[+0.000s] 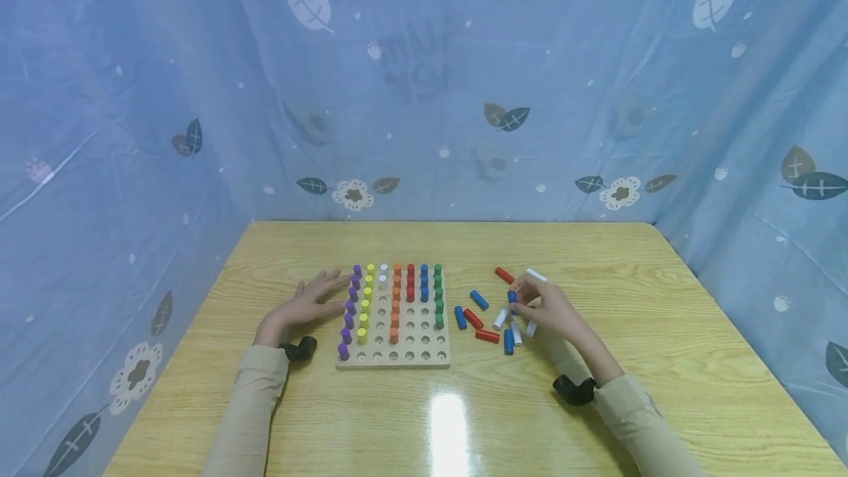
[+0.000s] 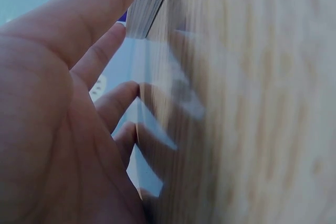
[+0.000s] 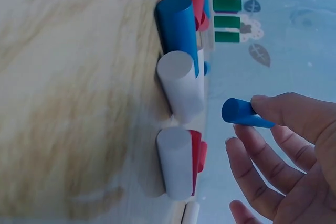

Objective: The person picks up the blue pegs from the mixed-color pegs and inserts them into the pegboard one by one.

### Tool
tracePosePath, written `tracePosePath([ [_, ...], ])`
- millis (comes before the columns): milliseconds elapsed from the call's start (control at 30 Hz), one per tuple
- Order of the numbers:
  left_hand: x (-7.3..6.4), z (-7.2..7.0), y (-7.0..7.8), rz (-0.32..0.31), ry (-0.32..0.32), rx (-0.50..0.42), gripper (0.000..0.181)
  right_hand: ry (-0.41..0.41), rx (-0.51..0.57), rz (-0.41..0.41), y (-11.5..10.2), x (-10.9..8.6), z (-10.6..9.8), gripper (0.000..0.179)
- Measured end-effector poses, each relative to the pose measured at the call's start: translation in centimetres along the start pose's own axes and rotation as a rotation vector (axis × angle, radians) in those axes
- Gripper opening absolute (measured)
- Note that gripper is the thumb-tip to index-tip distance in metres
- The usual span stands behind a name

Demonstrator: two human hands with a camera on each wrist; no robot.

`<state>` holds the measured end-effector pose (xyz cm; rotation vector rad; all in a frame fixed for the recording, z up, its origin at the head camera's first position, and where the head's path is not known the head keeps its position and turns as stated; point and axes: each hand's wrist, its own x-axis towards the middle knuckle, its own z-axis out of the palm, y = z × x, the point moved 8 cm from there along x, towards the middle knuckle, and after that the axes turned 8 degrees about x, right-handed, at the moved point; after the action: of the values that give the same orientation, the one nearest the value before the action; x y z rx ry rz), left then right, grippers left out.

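Observation:
My right hand [image 1: 551,309] pinches a blue peg [image 3: 242,113] between thumb and fingers, above loose blue, red and white pegs lying on the table. Among these, a blue peg [image 3: 178,24] and a white peg [image 3: 176,163] lie near the hand in the right wrist view. My left hand [image 1: 303,309] rests at the left side of a wooden pegboard [image 1: 411,365], fingers extended toward its edge. Purple, yellow, white, orange, red, blue and green pegs stand in columns on the board, with bare holes toward the front of several columns.
The wooden table [image 1: 371,418] extends around the board, with a bright light reflection in front. A blue curtain [image 1: 424,94] with leaf and flower prints hangs behind the table and along both sides. A red peg [image 1: 505,275] lies farther back than most loose ones.

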<state>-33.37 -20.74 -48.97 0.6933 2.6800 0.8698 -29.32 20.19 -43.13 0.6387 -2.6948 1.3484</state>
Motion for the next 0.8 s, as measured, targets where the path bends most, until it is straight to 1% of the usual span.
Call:
tracePosePath([
  [133, 0.0, 0.0, 0.0, -0.005, -0.001, -0.003, 0.063, 0.001, -0.005, -0.028, -0.4, 0.2, 0.2, 0.021],
  [333, 0.0, -0.1, 0.1, -0.002, -0.002, -0.013, 0.064, -0.018, 0.003, -0.027, -0.8, 0.7, 0.6, 0.021],
  [567, 0.0, 0.3, -0.4, -0.005, -0.008, 0.011, 0.067, -0.031, 0.045, -0.05, -1.5, 1.2, 1.2, 0.022],
  [667, 0.0, 0.4, -0.5, 0.002, -0.003, 0.001, 0.068, -0.035, 0.051, -0.059, -1.8, 1.4, 1.4, 0.023],
  [733, 0.0, 0.3, -0.2, 0.017, 0.004, -0.021, 0.067, -0.039, 0.053, -0.058, -1.9, 1.6, 1.5, 0.023],
  [800, -0.1, 0.2, -0.1, 0.018, 0.006, -0.025, 0.067, -0.042, 0.055, -0.055, -2.0, 1.7, 1.6, 0.022],
])
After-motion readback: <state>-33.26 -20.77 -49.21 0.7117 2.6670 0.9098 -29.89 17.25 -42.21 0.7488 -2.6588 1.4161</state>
